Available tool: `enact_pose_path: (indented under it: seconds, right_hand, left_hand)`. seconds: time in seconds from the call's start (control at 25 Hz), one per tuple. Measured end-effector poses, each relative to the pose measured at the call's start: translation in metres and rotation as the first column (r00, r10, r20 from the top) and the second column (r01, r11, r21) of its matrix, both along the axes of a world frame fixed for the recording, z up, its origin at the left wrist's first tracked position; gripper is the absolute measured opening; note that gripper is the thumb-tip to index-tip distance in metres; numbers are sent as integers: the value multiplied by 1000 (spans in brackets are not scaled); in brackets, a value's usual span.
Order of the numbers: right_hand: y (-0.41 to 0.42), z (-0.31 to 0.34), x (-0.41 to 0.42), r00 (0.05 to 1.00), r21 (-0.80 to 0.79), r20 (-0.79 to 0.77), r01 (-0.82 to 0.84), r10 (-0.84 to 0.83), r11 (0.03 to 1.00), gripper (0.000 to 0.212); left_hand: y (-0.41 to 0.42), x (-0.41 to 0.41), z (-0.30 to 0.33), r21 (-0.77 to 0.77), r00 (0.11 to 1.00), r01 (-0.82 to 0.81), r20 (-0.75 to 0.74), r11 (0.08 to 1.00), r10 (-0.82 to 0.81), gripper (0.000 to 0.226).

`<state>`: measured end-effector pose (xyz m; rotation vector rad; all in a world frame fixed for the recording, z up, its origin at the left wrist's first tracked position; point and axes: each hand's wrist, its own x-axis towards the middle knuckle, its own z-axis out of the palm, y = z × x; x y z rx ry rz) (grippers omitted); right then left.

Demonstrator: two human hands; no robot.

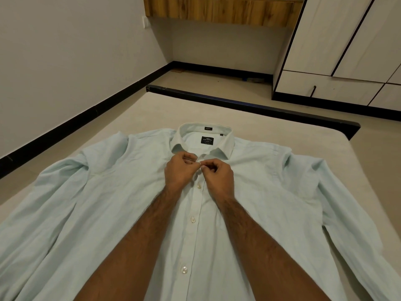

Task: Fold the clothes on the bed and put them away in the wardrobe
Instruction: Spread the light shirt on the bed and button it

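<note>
A pale mint button-up shirt [112, 192] lies face up and spread flat on the bed [165, 107], collar pointing away from me, sleeves stretched out to both sides. My left hand [179, 171] pinches the left edge of the placket just below the collar. My right hand [217, 173] pinches the other edge of the placket against it, at the top button. Three white buttons lower down the front are fastened. The wardrobe [338, 46] stands at the far right with its white doors closed.
The bed's dark frame [249, 105] runs along its far edge. Beyond it lies beige floor, with a wooden unit [219, 11] on the back wall. A white wall with a black skirting runs along the left.
</note>
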<state>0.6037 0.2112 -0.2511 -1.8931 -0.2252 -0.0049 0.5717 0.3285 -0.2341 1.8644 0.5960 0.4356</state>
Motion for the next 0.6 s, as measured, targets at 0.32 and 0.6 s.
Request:
enact_pose_path:
  seconds: [0.32,0.6]
  right_hand:
    - [3,7,-1,998,-163,38,55,-50,985,7]
    - [9,18,6,992,-250,-14,120,-127,961,6]
  left_hand:
    - [6,6,-11,-30,1000,25,9,999,-25,37]
    - [-2,4,-14,258,1000,0,30,966,-8,37]
